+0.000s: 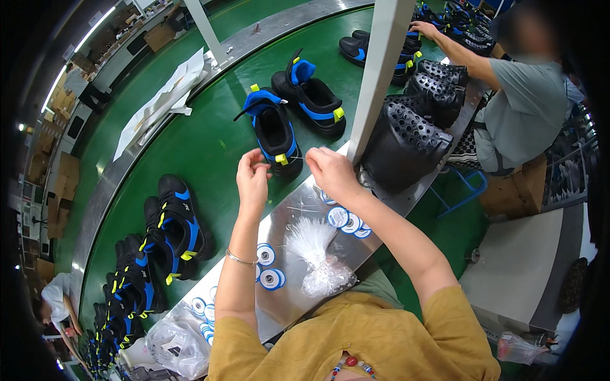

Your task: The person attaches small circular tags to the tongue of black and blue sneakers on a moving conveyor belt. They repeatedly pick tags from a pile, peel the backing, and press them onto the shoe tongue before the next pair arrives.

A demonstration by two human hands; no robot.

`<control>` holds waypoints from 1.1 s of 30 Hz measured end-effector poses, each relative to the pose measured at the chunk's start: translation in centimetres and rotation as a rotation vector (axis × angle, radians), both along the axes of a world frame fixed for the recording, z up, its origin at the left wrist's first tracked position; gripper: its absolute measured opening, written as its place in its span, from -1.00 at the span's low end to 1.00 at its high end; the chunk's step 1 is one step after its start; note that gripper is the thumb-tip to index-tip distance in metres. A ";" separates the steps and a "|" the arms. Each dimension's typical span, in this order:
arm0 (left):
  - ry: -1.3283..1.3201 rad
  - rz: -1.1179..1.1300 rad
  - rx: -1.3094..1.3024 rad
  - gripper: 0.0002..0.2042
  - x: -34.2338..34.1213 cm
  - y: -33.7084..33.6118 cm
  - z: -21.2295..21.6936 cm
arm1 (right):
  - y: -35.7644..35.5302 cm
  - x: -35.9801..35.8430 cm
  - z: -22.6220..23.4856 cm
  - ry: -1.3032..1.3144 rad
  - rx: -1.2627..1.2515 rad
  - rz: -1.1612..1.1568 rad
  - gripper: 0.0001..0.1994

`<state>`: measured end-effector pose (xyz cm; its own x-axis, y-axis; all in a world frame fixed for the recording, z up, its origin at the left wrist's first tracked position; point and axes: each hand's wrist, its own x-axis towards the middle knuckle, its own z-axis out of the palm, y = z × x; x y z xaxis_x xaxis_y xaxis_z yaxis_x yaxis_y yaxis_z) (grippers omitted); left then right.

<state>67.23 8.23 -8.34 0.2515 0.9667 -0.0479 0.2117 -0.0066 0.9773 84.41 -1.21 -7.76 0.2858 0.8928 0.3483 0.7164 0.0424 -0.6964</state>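
Note:
Two black and blue shoes stand in front of me on the green conveyor belt, a near shoe [293,138] and a far shoe [321,105], both with yellow heel tabs. My left hand [253,178] is beside the near shoe's heel, fingers loosely curled and apart. On the heel's other side, my right hand [330,173] pinches a thin clear strand that runs toward the yellow heel tab [281,159]. Below my hands, a bundle of clear plastic fasteners [310,238] lies on the metal ledge [279,309], between round blue and white tags [272,279] and more tags [338,217].
A row of similar shoes [181,222] stretches along the belt at left. Black perforated shoe-shaped pieces [406,136] stand at right, behind a pale post [375,76]. A co-worker [521,95] reaches toward shoes at the far right. A clear plastic bag [178,349] rests at lower left.

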 end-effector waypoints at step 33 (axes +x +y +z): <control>-0.100 -0.140 0.051 -0.95 1.5 -2.2 1.9 | 4.0 -2.3 2.0 0.734 0.020 0.194 -0.87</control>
